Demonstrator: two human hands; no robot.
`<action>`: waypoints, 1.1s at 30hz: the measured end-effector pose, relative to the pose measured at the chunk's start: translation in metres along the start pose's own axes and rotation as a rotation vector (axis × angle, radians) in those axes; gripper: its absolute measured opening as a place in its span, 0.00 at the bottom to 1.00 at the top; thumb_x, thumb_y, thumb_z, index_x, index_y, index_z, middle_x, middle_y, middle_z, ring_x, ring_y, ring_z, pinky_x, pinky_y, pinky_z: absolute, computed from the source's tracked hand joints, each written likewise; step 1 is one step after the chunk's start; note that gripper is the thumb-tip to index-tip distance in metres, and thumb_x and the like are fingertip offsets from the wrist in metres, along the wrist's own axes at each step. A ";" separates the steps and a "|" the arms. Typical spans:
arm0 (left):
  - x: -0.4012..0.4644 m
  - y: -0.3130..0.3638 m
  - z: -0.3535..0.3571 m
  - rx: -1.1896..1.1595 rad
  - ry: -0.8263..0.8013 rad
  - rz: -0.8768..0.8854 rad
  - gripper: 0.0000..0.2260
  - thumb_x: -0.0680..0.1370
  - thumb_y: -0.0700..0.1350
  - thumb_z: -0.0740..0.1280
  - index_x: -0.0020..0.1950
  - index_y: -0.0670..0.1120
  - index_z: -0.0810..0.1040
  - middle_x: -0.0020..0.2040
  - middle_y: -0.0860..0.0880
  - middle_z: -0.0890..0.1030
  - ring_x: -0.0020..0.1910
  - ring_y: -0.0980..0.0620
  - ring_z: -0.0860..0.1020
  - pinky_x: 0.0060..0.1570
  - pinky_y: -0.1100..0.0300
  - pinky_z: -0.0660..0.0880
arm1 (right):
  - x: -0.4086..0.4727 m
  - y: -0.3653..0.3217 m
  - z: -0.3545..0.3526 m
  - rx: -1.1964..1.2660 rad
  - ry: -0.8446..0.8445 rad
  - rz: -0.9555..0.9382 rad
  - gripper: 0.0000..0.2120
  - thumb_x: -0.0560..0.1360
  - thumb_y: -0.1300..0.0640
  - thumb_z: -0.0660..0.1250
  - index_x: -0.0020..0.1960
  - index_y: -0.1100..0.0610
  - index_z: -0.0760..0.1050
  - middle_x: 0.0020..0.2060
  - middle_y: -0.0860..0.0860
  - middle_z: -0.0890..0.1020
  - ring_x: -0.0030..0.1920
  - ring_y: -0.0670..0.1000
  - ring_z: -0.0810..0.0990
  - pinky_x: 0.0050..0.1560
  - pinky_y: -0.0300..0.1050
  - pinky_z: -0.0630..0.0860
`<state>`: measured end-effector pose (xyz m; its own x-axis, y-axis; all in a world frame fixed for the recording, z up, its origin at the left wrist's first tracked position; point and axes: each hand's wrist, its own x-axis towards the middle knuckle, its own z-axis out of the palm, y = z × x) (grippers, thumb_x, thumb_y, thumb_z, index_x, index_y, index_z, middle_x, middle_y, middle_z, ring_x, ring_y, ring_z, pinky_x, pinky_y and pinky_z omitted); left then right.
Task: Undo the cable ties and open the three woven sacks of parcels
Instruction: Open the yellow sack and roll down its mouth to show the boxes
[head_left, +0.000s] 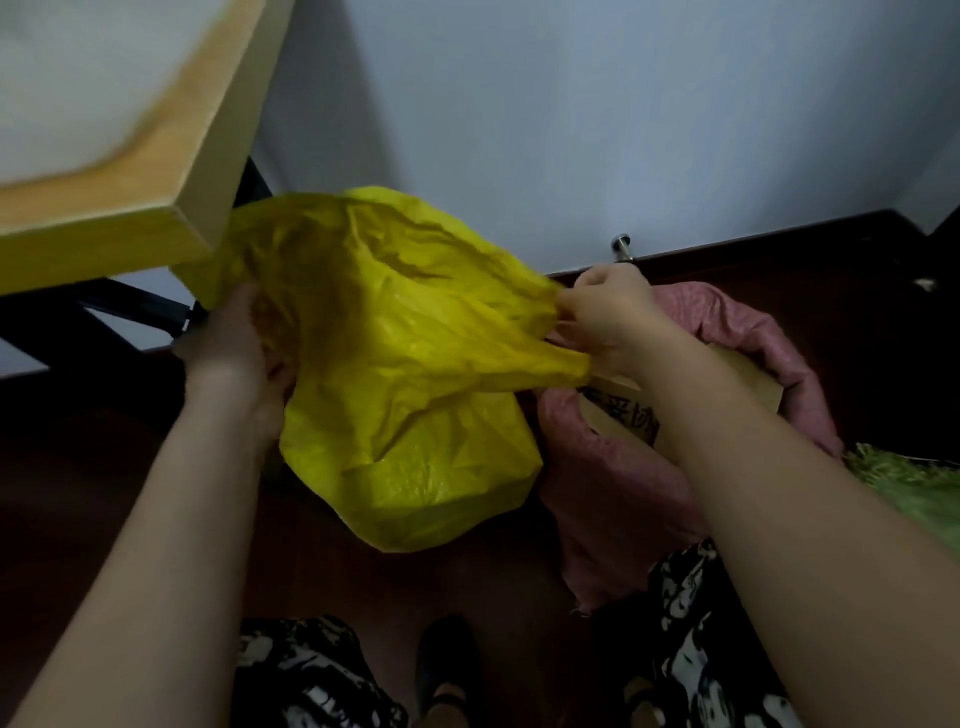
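Observation:
A yellow woven sack (400, 374) stands on the dark floor in front of me, its top fabric stretched wide between both hands. My left hand (236, 343) grips the sack's left edge. My right hand (610, 312) pinches the bunched right edge and pulls it sideways. Right of it a pink woven sack (613, 499) lies with its mouth open, and a brown cardboard parcel (748, 382) shows inside. The frayed edge of a green sack (914, 483) pokes in at the far right. No cable tie is visible.
A wooden table corner (171, 218) overhangs the yellow sack at the upper left, with black legs below. A white wall runs behind, with a metal door stop (622, 247) at its base. My patterned clothing and dark shoes are at the bottom edge.

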<state>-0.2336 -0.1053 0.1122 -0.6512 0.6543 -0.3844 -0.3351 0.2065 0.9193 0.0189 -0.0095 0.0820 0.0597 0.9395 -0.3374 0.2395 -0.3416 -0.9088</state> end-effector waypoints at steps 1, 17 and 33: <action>-0.004 -0.001 0.002 0.035 -0.028 -0.051 0.26 0.70 0.61 0.70 0.64 0.51 0.74 0.54 0.48 0.81 0.51 0.48 0.81 0.43 0.54 0.79 | -0.001 0.001 0.000 0.108 -0.033 0.032 0.11 0.69 0.68 0.69 0.35 0.55 0.70 0.37 0.59 0.77 0.43 0.61 0.80 0.46 0.58 0.80; -0.031 -0.038 0.020 0.133 -0.142 -0.229 0.21 0.74 0.28 0.60 0.67 0.37 0.70 0.46 0.40 0.77 0.40 0.41 0.79 0.32 0.47 0.80 | -0.031 0.005 0.029 -0.046 -0.334 0.030 0.08 0.80 0.55 0.62 0.50 0.58 0.77 0.46 0.55 0.81 0.44 0.54 0.80 0.40 0.44 0.74; -0.052 -0.021 -0.026 -0.212 -0.190 -0.274 0.16 0.79 0.57 0.59 0.53 0.49 0.81 0.45 0.46 0.84 0.40 0.47 0.83 0.31 0.50 0.81 | -0.038 -0.001 -0.042 0.719 -0.101 0.149 0.12 0.78 0.52 0.58 0.49 0.57 0.78 0.48 0.58 0.82 0.44 0.58 0.82 0.42 0.47 0.81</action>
<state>-0.2103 -0.1625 0.1103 -0.3873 0.7229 -0.5721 -0.6248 0.2506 0.7395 0.0569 -0.0433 0.1060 -0.0561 0.8866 -0.4591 -0.4601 -0.4310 -0.7762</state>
